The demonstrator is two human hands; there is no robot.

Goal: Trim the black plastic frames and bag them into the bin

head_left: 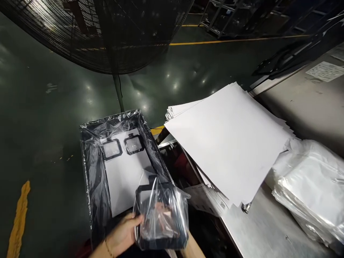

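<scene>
A black rectangular frame (159, 244) in a clear plastic bag (183, 204) is held low in front of me, tilted over the near right corner of a lined box. My left hand (124, 229) grips its left edge, thumb on the front. Behind the frame is my right hand (162, 216), its fingers blurred through the film and its forearm emerging at lower right. Inside the box (87, 186), lined with clear plastic, two similar black frames, one on the left (111, 156) and one on the right (134, 151), lie on a white sheet (126, 175).
Right of the box rises a stack of white paper sheets (225, 139). Clear plastic bags (314, 186) are piled on a metal table (258, 229). A large caged fan (107, 36) stands beyond the box on the green floor (48, 118). A rack (217, 18) is farther back.
</scene>
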